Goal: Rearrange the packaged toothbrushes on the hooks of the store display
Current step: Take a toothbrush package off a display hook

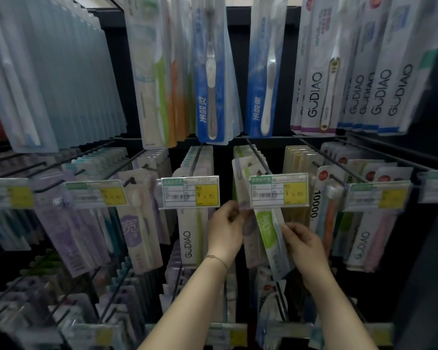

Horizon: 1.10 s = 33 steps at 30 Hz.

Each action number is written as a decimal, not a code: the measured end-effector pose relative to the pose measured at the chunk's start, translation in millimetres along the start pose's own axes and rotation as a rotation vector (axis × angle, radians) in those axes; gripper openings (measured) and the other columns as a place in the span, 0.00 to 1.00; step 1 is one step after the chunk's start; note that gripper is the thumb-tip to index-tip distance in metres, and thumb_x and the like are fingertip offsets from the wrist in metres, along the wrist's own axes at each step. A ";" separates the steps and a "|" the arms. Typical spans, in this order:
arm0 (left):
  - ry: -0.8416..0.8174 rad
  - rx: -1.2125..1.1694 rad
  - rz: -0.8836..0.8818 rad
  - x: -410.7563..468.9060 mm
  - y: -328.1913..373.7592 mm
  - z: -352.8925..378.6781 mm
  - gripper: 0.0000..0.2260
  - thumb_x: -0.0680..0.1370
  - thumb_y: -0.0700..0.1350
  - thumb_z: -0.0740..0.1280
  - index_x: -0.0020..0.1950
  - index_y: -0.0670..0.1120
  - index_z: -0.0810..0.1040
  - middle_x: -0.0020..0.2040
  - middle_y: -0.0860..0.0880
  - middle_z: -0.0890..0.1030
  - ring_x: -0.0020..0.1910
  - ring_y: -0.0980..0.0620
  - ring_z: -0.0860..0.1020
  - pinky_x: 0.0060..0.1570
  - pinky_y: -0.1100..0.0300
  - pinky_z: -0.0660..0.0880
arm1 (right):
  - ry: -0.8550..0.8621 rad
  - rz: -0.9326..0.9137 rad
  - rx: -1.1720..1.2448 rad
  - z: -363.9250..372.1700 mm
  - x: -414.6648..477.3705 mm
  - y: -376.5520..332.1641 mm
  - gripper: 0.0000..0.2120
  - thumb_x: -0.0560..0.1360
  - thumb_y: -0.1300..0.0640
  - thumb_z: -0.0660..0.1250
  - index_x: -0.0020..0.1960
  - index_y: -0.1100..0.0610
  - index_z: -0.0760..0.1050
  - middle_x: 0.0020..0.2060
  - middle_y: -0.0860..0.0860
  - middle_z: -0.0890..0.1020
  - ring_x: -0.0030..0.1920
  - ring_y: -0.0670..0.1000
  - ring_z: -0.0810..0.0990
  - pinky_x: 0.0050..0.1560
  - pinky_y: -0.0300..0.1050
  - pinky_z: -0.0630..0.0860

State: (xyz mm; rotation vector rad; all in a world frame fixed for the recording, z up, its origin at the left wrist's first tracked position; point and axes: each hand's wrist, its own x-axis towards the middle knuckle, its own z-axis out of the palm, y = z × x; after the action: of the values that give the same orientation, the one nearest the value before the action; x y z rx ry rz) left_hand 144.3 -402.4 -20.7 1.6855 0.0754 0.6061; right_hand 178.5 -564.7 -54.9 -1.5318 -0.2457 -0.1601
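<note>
1. Pinching with the left hand [225,229]: fingers curled round the left edge of a pale pack [248,231], just under the price label [278,190].
2. Gripping with the right hand [304,246]: thumb and fingertips closed on the right edge of the green-labelled toothbrush pack [270,234], lower down than the left hand.
3. Green-labelled toothbrush pack tilted, its lower end swung toward the right, its top hidden behind the price label; touching the pale pack on its left.
4. Hard to tell whether either pack hangs on the hook [257,154] above, since the label covers that spot.
5. More packs threaded on the same hook, behind the label.
6. Thin bracelet [216,258] on the left wrist.
7. To the left, a white GUDIAO pack [189,246] on the neighbouring hook; to the right, a pack marked 10000 [316,205], just beside the right hand.
8. Above, a row of blue toothbrush packs [208,72] hanging well clear of both hands.
</note>
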 end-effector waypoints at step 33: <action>0.193 0.245 0.145 -39.1 -7.1 0.2 0.12 0.82 0.45 0.65 0.39 0.46 0.72 0.31 0.51 0.74 0.31 0.58 0.71 0.31 0.63 0.65 | 0.068 -0.099 -0.092 10.1 -16.0 4.6 0.08 0.80 0.55 0.65 0.46 0.53 0.82 0.40 0.47 0.85 0.44 0.43 0.83 0.46 0.44 0.77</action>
State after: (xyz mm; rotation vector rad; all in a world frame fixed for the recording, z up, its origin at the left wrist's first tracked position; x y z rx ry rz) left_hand 112.8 -415.9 -40.9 1.8757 0.1723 0.8977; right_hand 163.7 -555.3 -63.2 -1.6036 -0.2628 -0.3052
